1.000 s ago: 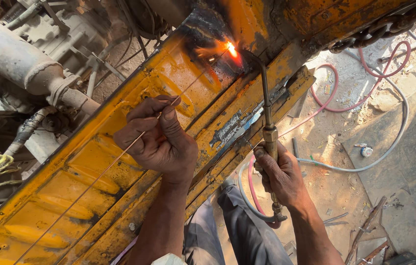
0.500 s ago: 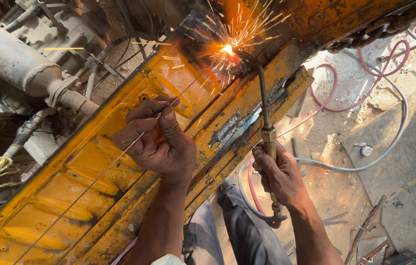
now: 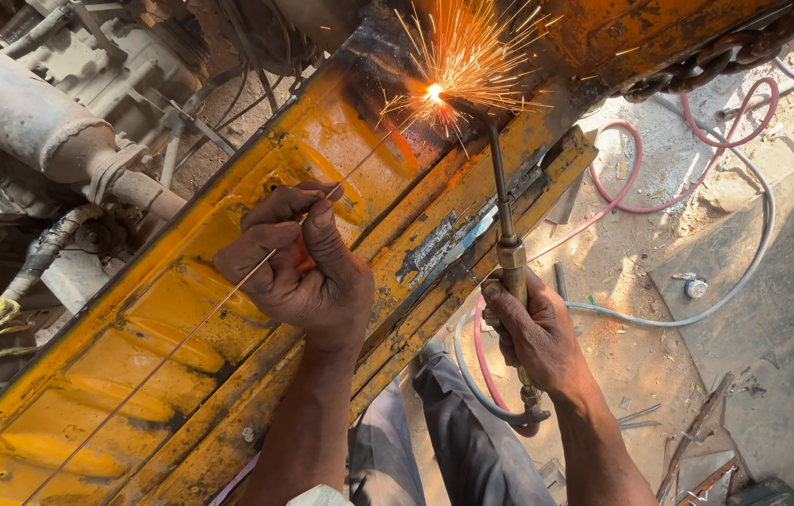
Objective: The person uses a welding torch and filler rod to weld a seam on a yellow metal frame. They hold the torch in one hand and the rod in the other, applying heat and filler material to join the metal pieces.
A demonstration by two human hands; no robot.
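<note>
My left hand (image 3: 299, 272) pinches a thin metal filler rod (image 3: 163, 351) that runs diagonally across a worn yellow metal panel (image 3: 163, 309), its tip reaching toward the glowing spot. My right hand (image 3: 538, 333) grips the brass handle of a gas torch (image 3: 508, 234), whose thin neck points up to a bright flame point (image 3: 434, 92) at the panel's blackened upper end. Sparks spray out around that point. Red and grey hoses leave the torch's base below my right wrist.
A grey pipe and machinery parts (image 3: 50, 141) fill the upper left. A rusty chain (image 3: 716, 52) hangs at the upper right. Pink and white hoses (image 3: 697, 187) loop over the dusty ground, with metal scraps (image 3: 697, 450) at the lower right. My trousered legs (image 3: 453, 440) are below.
The small flame has turned into a wide burst of sparks. Both hands have stayed almost in the same place on the rod and the torch.
</note>
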